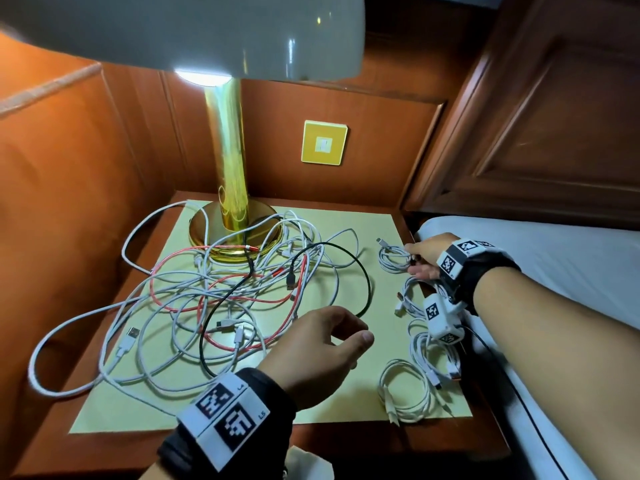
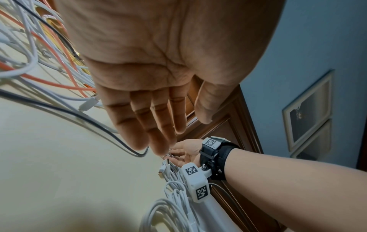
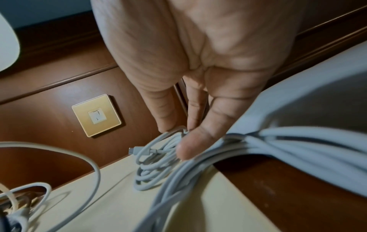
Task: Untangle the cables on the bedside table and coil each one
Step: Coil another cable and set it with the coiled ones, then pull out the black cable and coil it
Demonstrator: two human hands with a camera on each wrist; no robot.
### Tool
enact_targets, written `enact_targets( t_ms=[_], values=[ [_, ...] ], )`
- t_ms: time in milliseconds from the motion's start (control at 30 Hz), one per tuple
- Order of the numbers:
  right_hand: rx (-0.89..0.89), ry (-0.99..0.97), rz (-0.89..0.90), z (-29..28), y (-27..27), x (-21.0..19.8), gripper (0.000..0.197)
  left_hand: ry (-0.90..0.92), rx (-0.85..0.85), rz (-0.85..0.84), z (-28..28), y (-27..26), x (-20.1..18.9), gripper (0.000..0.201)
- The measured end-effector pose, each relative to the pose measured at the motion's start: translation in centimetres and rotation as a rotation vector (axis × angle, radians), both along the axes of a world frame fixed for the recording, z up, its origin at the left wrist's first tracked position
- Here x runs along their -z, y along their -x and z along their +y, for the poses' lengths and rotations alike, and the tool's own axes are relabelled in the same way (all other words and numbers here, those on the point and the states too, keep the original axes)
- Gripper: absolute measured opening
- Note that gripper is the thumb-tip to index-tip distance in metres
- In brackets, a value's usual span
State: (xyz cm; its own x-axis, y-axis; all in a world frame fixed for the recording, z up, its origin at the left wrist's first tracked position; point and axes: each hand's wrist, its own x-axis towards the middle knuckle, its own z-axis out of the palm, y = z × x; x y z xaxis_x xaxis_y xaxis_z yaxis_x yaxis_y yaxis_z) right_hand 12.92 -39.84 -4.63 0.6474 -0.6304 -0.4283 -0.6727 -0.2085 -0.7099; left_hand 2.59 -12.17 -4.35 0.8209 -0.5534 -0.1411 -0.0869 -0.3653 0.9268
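In the head view our right wrist camera [image 1: 443,315] covers part of the coiled white cables along the bedside table's [image 1: 346,441] right edge, and the lamp shade [image 1: 207,32] is cropped at the top. Our right hand [image 1: 424,256] pinches the small white coil [image 1: 393,258] at the table's far right, thumb and fingertips closed on its rim; its connector [image 3: 132,149] points left. Our left hand [image 1: 320,351] hovers loosely curled, holding nothing, beside the tangle [image 1: 221,292] sprawling around the lamp base [image 1: 207,233].
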Motion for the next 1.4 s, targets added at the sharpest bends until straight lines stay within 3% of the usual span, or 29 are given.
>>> enact_targets(
  t_ms=[267, 400, 533, 600, 667, 700, 733, 867, 967, 1200, 1400],
  values=[
    [-0.070, 0.247, 0.004, 0.0, 0.9, -1.7, 0.022, -0.001, 0.001, -0.012, 0.3, 0.2, -0.1, 0.015],
    [-0.314, 0.255, -0.032, 3.1, 1.7, -2.8, 0.024, -0.002, -0.016, -0.006, 0.7, 0.0, 0.1, 0.015],
    [-0.567, 0.187, 0.041, 7.3, 1.8, -2.6, 0.057, -0.047, -0.061, -0.030, 1.7, -0.5, 0.4, 0.015],
    [-0.623, 0.192, 0.082, 8.7, 1.8, -2.1, 0.065, -0.078, -0.082, -0.045, 2.4, -0.8, 0.5, 0.017],
    [-0.614, 0.250, 0.093, 9.6, 1.8, -1.7, 0.051, -0.096, -0.102, -0.055, 3.2, -1.0, 0.4, 0.018],
    [-0.603, 0.300, 0.082, 10.1, 1.8, -1.8, 0.031, -0.098, -0.110, -0.060, 3.7, -1.0, 0.2, 0.018],
    [-0.594, 0.350, 0.061, 10.3, 1.8, -2.0, 0.020, -0.098, -0.118, -0.059, 4.1, -1.0, 0.1, 0.017],
    [-0.694, 0.478, -0.089, 11.8, 2.0, -5.5, 0.031, -0.063, -0.177, -0.078, 6.0, -0.9, -0.7, 0.012],
    [-0.757, 0.526, -0.310, 13.9, 2.6, -9.3, 0.020, -0.031, -0.247, -0.107, 7.5, -0.8, -1.1, 0.006],
    [-0.863, 0.612, -0.638, 19.8, 6.7, -17.5, 0.013, 0.158, -0.455, -0.197, 11.9, 1.7, -2.9, 0.036],
    [-0.993, 0.640, -0.716, 24.4, 12.2, -23.0, 0.018, 0.202, -0.445, -0.308, 13.6, 6.2, -4.9, 0.053]
  ],
)
